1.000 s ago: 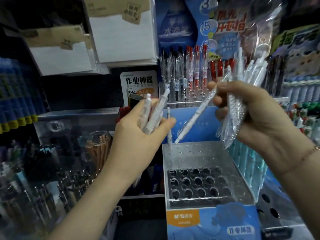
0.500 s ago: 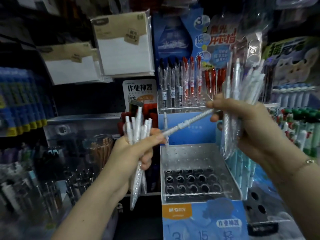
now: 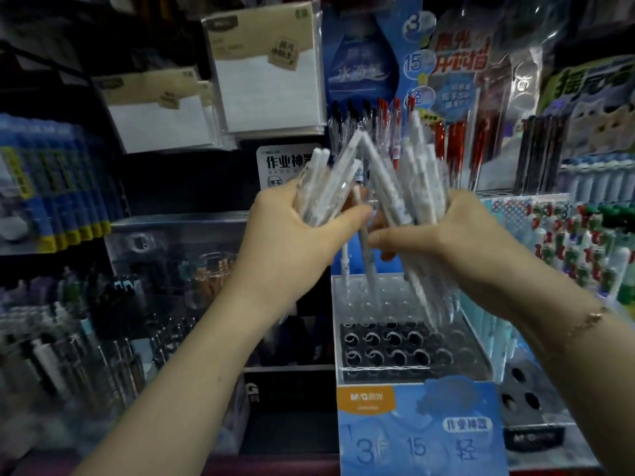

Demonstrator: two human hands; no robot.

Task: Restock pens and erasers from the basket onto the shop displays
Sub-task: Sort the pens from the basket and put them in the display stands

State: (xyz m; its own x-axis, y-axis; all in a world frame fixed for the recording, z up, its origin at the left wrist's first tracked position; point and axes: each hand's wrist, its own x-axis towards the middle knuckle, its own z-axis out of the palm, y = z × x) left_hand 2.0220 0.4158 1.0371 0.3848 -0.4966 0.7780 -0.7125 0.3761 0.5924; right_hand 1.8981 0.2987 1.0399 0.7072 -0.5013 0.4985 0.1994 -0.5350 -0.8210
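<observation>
Meeting above the clear perforated pen holder (image 3: 409, 348), the left hand (image 3: 295, 235) and right hand (image 3: 443, 242), apart a second ago, each grasp a bundle of white pens (image 3: 347, 173). One pen has probably been transferred; most slots remain unfilled.

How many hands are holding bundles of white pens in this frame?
2. The left hand grips one bundle of white pens above the clear holed pen rack; the right hand grips a second bundle beside it. Pens per bundle cannot be counted.
</observation>
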